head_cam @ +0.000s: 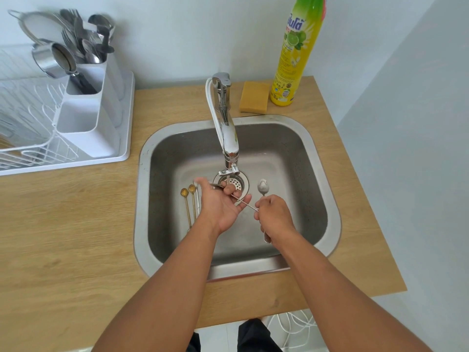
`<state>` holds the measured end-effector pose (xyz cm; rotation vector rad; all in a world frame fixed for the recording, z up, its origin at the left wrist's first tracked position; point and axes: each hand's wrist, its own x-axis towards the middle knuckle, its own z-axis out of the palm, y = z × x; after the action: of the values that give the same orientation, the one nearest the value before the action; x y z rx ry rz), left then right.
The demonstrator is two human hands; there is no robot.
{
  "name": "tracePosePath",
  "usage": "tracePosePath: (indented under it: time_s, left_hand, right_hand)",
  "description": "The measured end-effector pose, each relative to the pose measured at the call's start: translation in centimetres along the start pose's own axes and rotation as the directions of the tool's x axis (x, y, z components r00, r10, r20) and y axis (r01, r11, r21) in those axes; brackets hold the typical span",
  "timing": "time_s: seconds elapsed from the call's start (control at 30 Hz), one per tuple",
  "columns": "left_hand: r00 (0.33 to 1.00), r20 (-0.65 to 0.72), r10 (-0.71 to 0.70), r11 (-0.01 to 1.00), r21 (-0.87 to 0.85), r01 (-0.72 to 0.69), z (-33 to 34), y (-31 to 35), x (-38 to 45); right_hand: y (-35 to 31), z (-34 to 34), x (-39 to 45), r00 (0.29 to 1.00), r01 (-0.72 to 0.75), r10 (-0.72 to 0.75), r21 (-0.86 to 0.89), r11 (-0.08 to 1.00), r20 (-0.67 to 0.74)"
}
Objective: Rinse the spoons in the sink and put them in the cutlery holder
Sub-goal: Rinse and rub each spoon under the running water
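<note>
In the steel sink point(320, 174), my left hand point(219, 208) lies palm up below the faucet point(229, 138), its fingers curled on the bowl end of a thin silver spoon point(243, 202). My right hand point(275, 215) pinches that spoon's handle end. A second silver spoon point(263, 187) lies on the sink floor, partly hidden under my right hand. Two gold long-handled spoons point(187, 199) lie on the floor left of my left hand. The white cutlery holder point(88, 143) stands at the back left, with cutlery in its far compartments.
The holder sits in a white dish rack point(30, 148) on a tray, on the wooden counter point(63, 237). A yellow sponge point(254, 97) and a dish-soap bottle point(294, 54) stand behind the sink. The drain strainer point(236, 182) is under the spout.
</note>
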<state>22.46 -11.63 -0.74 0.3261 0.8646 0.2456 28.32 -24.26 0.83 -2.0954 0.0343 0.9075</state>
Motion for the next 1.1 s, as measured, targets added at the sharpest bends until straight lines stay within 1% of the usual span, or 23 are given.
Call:
tracePosePath:
  time_s: [0.13,0.23,0.27,0.33,0.4,0.47,0.53,0.6,0.7,0.83,0.9,0.93,1.0,1.1]
  left_hand:
    - [0.999,-0.043,0.024,0.974,0.227,-0.014,-0.3,0.2,0.1]
    - [0.999,-0.017,0.028,0.969,0.244,-0.023,-0.8,0.1,0.2]
    - [0.998,-0.020,0.065,0.962,0.268,-0.058,-0.8,0.0,0.1]
    - [0.981,-0.027,0.193,0.920,0.353,-0.171,-0.6,-0.5,0.2]
    - [0.953,-0.005,0.302,0.868,0.416,-0.273,-0.5,-0.8,0.3]
    - [0.929,0.041,0.368,0.811,0.475,-0.342,-0.5,-1.0,0.4]
    - [0.914,0.051,0.402,0.776,0.512,-0.369,-0.5,-1.0,0.3]
    - [0.916,0.019,0.401,0.784,0.510,-0.354,-0.5,-0.9,0.4]
    - [0.941,-0.055,0.334,0.842,0.465,-0.272,-0.7,-0.1,0.7]
    - [0.976,-0.124,0.180,0.950,0.278,-0.140,-0.6,0.9,0.9]
    - [0.978,-0.165,0.127,0.972,0.216,-0.090,-0.2,1.0,0.8]
    - [0.975,-0.188,0.120,0.969,0.235,-0.074,0.0,1.0,0.8]
    - [0.965,-0.216,0.152,0.935,0.348,-0.069,0.5,0.8,0.8]
    - [0.959,-0.183,0.215,0.876,0.470,-0.107,0.7,0.1,0.8]
  right_hand:
    - [0.6,-0.1,-0.2,0.984,0.135,-0.150,-0.148,0.980,-0.092]
    - [1.0,-0.3,0.3,0.973,0.170,-0.195,-0.187,0.968,-0.127]
    - [1.1,-0.4,0.5,0.972,0.170,-0.196,-0.192,0.967,-0.126]
    - [1.3,-0.5,0.8,0.977,0.157,-0.180,-0.191,0.969,-0.111]
    - [1.3,-0.7,1.1,0.988,0.109,-0.123,-0.147,0.983,-0.088]
    - [1.1,-0.9,1.1,0.996,0.060,-0.066,-0.094,0.994,-0.065]
    - [0.9,-1.0,1.0,0.997,0.048,-0.052,-0.074,0.996,-0.057]
    - [0.5,-1.1,1.0,0.996,0.065,-0.070,-0.084,0.994,-0.062]
    - [0.2,-1.0,1.0,0.993,0.090,-0.096,-0.092,0.992,-0.065]
    - [0.3,-0.7,0.9,0.988,0.134,-0.140,-0.101,0.986,-0.063]
    - [0.3,-0.5,0.7,0.983,0.169,-0.178,-0.137,0.976,-0.056]
    - [0.4,-0.3,0.7,0.979,0.188,-0.199,-0.167,0.968,-0.053]
    - [0.5,-0.1,0.6,0.972,0.213,-0.229,-0.207,0.955,-0.056]
    - [0.5,-0.1,0.5,0.968,0.224,-0.244,-0.217,0.950,-0.067]
